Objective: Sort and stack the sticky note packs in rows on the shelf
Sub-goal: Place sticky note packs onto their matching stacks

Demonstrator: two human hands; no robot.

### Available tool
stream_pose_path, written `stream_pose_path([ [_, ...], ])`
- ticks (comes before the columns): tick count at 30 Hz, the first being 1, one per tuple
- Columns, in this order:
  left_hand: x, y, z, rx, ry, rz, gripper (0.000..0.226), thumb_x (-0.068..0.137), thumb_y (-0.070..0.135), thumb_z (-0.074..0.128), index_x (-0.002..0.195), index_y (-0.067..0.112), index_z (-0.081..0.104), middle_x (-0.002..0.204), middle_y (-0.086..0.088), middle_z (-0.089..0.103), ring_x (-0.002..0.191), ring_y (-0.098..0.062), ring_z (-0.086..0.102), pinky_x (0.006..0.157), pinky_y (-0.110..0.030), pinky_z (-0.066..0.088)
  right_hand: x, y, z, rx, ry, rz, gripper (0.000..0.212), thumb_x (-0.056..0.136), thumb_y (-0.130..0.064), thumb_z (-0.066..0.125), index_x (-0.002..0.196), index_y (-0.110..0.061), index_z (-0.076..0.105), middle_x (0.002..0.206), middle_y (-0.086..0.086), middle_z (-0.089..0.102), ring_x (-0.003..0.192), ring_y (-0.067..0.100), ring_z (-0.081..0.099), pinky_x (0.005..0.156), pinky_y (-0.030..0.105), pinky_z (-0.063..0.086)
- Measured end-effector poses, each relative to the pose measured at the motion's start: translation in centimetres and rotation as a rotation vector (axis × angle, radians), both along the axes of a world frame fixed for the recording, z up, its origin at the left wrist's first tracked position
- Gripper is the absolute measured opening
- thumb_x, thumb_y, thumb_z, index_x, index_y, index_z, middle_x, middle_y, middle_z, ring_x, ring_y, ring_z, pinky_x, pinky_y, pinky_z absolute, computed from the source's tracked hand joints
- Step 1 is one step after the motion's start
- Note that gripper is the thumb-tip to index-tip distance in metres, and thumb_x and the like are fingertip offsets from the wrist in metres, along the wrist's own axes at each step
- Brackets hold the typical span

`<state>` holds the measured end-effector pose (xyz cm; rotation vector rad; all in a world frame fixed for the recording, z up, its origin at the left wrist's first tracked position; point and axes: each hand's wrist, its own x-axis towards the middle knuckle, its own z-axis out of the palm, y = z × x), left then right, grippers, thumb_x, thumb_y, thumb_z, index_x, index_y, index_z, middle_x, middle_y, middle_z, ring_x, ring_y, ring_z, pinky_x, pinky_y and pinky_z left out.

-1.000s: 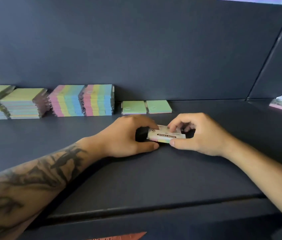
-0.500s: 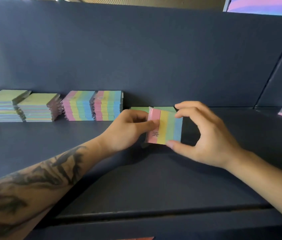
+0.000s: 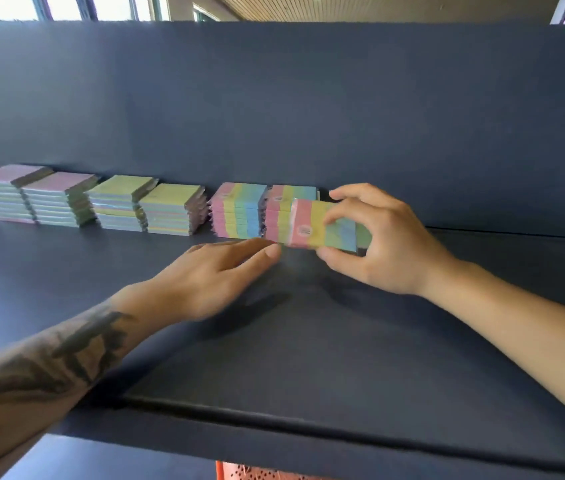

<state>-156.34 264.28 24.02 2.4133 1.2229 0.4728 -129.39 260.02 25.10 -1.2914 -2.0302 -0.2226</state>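
My right hand [image 3: 383, 239] pinches a striped sticky note pack [image 3: 322, 227], pink, yellow, green and blue, thumb below and fingers on top. It is held tilted just above the shelf [image 3: 274, 341], close in front of the right striped stack [image 3: 281, 211]. Beside it stands a second striped stack [image 3: 237, 209]. My left hand [image 3: 218, 271] hovers flat with straight fingers over the shelf, fingertips just left of the held pack, holding nothing.
Along the back wall to the left stand two yellow-topped stacks [image 3: 146, 202] and two pink-topped stacks [image 3: 31, 194]. The shelf's front edge [image 3: 309, 424] runs across the bottom. A dark back panel [image 3: 309, 116] closes the rear.
The left hand has let go of the striped pack and now lies flat. The right hand alone has carried the pack up and back toward the striped stacks; the camera has tilted upward.
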Motion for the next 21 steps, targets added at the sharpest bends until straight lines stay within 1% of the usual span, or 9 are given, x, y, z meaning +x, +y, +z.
stream_pose_path([
  [1, -1.3, 0.2, -0.2, -0.001, 0.029, 0.053, 0.072, 0.089, 0.084, 0.015, 0.146, 0.053, 0.046, 0.151, 0.024, 0.049, 0.142, -0.009, 0.044, 0.121, -0.038, 0.031, -1.1, 1.3, 0.4, -0.018, 0.007, 0.0, 0.038, 0.08, -0.049, 0.076, 0.106, -0.022, 0.072, 0.133, -0.004, 0.057, 0.116, 0.011, 0.057, 0.096, 0.02, 0.042],
  [2, -2.6, 0.3, -0.3, 0.008, 0.075, 0.085, 0.072, 0.09, 0.081, 0.015, 0.147, 0.05, 0.047, 0.151, 0.021, 0.05, 0.142, -0.01, 0.044, 0.121, -0.038, 0.03, -2.2, 2.5, 0.8, -0.041, 0.007, 0.004, 0.035, 0.081, -0.046, 0.078, 0.106, -0.022, 0.072, 0.133, -0.004, 0.057, 0.116, 0.011, 0.056, 0.095, 0.019, 0.04],
  [4, -4.7, 0.5, -0.5, 0.063, 0.207, 0.115, 0.072, 0.09, 0.082, 0.018, 0.149, 0.049, 0.043, 0.151, 0.02, 0.049, 0.142, -0.011, 0.043, 0.121, -0.036, 0.029, -4.3, 5.1, 1.5, -0.075, -0.024, 0.02, 0.033, 0.083, -0.043, 0.078, 0.106, -0.022, 0.07, 0.132, -0.004, 0.056, 0.117, 0.015, 0.056, 0.097, 0.026, 0.044],
  [6, -6.3, 0.7, -0.7, 0.09, 0.329, 0.129, 0.075, 0.087, 0.087, 0.02, 0.151, 0.052, 0.036, 0.156, 0.022, 0.041, 0.147, -0.009, 0.036, 0.122, -0.038, 0.024, -6.1, 7.4, 2.1, -0.091, -0.058, 0.032, 0.029, 0.085, -0.041, 0.076, 0.105, -0.023, 0.069, 0.13, -0.003, 0.056, 0.115, 0.019, 0.057, 0.099, 0.035, 0.048],
  [7, -6.9, 0.7, -0.9, 0.085, 0.353, 0.139, 0.077, 0.085, 0.089, 0.02, 0.152, 0.053, 0.034, 0.159, 0.023, 0.036, 0.149, -0.008, 0.031, 0.123, -0.039, 0.021, -6.9, 8.4, 2.4, -0.097, -0.062, 0.037, 0.027, 0.085, -0.041, 0.074, 0.105, -0.023, 0.069, 0.128, -0.004, 0.056, 0.113, 0.021, 0.058, 0.099, 0.038, 0.049],
  [9, -7.5, 0.5, -1.2, 0.072, 0.322, 0.156, 0.081, 0.081, 0.091, 0.021, 0.152, 0.053, 0.035, 0.161, 0.024, 0.032, 0.151, -0.006, 0.025, 0.125, -0.04, 0.018, -8.0, 10.2, 2.8, -0.108, -0.067, 0.031, 0.025, 0.087, -0.043, 0.071, 0.104, -0.025, 0.067, 0.124, -0.004, 0.057, 0.11, 0.021, 0.057, 0.096, 0.042, 0.05],
  [12, -7.4, 0.4, -1.4, 0.114, 0.274, 0.162, 0.082, 0.081, 0.091, 0.026, 0.15, 0.05, 0.041, 0.159, 0.023, 0.036, 0.149, -0.005, 0.028, 0.123, -0.041, 0.022, -8.9, 12.1, 3.2, -0.126, -0.089, 0.005, 0.026, 0.088, -0.047, 0.07, 0.105, -0.028, 0.066, 0.123, -0.003, 0.057, 0.111, 0.022, 0.056, 0.097, 0.043, 0.05],
  [16, -7.5, 0.5, -1.6, 0.127, 0.259, 0.172, 0.079, 0.083, 0.09, 0.031, 0.15, 0.049, 0.042, 0.157, 0.022, 0.039, 0.148, -0.007, 0.03, 0.121, -0.041, 0.023, -9.4, 13.3, 3.2, -0.14, -0.11, -0.019, 0.027, 0.089, -0.048, 0.069, 0.106, -0.027, 0.067, 0.124, 0.0, 0.057, 0.112, 0.023, 0.056, 0.097, 0.039, 0.049],
  [21, -7.6, 0.7, -1.8, 0.137, 0.253, 0.177, 0.076, 0.084, 0.089, 0.034, 0.149, 0.049, 0.043, 0.156, 0.022, 0.04, 0.147, -0.007, 0.03, 0.12, -0.041, 0.023, -9.7, 13.9, 2.7, -0.188, -0.144, -0.044, 0.024, 0.089, -0.05, 0.066, 0.104, -0.031, 0.066, 0.116, -0.002, 0.057, 0.11, 0.023, 0.056, 0.096, 0.04, 0.049],
])
